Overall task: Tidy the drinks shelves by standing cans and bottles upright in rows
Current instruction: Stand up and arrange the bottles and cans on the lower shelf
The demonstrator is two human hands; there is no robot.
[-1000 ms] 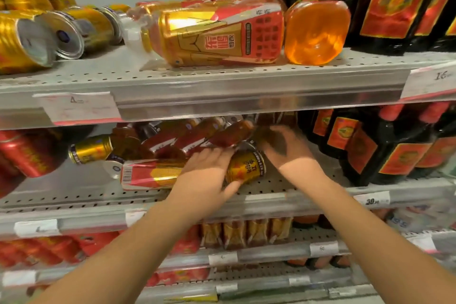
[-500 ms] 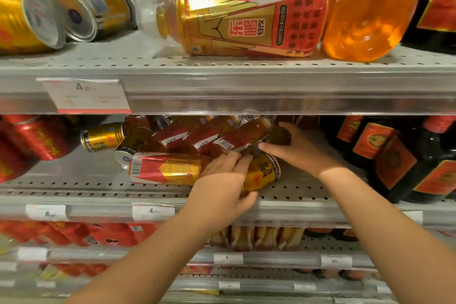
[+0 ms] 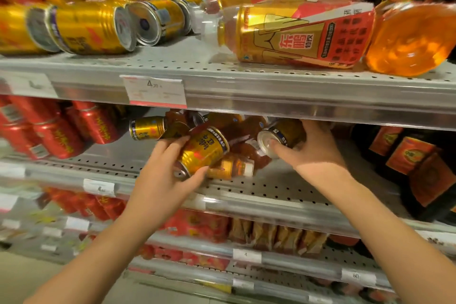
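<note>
On the middle shelf (image 3: 283, 187) lies a heap of toppled gold cans and small brown bottles (image 3: 246, 128). My left hand (image 3: 162, 175) grips one gold can (image 3: 203, 149), tilted, lifted a little above the shelf. My right hand (image 3: 313, 153) holds a second gold can (image 3: 281, 137) on its side, thumb across its silver end. Another gold can (image 3: 148, 127) lies at the heap's left, and a small bottle (image 3: 232, 168) lies under the lifted can. The back of the heap is hidden under the upper shelf's edge.
Red cans (image 3: 56, 131) lie toppled on the middle shelf's left; dark bottles with red labels (image 3: 409, 163) stand at its right. On the upper shelf (image 3: 271, 91), gold cans (image 3: 91, 27) and a big orange drink bottle (image 3: 308, 32) lie on their sides. Lower shelves hold red packs.
My left hand has picked a gold can out of the heap and tilted it up. My right hand has taken hold of another gold can. The view has shifted closer and rightward.
</note>
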